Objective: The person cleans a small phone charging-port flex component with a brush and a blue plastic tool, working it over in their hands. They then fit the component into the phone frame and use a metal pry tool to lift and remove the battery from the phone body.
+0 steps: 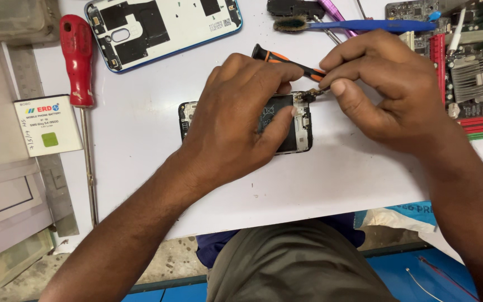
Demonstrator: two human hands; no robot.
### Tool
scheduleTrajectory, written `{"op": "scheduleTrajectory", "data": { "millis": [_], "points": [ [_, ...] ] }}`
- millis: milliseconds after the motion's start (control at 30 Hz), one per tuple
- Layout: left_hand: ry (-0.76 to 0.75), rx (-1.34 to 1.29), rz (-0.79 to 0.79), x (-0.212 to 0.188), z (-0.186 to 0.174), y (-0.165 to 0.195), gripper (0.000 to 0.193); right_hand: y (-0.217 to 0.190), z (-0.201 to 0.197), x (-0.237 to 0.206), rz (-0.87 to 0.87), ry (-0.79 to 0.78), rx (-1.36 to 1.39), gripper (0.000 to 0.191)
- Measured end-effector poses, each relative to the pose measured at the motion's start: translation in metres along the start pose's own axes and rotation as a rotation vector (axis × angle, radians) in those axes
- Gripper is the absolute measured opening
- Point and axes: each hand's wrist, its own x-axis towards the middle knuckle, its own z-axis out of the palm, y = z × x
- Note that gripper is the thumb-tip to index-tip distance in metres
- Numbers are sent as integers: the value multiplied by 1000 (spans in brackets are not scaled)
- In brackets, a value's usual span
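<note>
An opened black phone (300,130) lies face down on the white table (141,168), its inner parts showing. My left hand (238,120) lies flat over it and presses it down, thumb on the battery area. My right hand (384,84) grips a small screwdriver (278,57) with a black and orange handle, its tip at the phone's top right corner, beside a small dark part (310,94). Most of the phone's body is hidden under my left hand.
A blue-rimmed phone back cover (163,28) lies at the top. A long red-handled screwdriver (79,72) and a white phone battery (47,124) lie at left. A blue-handled brush (359,25) and a green and red circuit board (470,67) sit at the top right.
</note>
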Motion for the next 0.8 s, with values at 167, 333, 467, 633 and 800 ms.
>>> {"op": "scheduleTrajectory", "data": {
  "millis": [167,333,467,633,800],
  "points": [
    [-5,-127,-10,-2,0,3,41,1,5,-1,-1,-17,116,15],
    [8,-294,-104,-2,1,5,33,2,6,-3,76,-30,161,17],
    [1,-428,-220,-1,-1,5,35,1,4,-4,27,24,122,15],
    [-14,-494,-251,0,0,3,35,0,4,-3,30,36,127,11],
    [-15,-503,-225,-1,0,1,35,0,5,-4,39,55,137,13]
  ]
}}
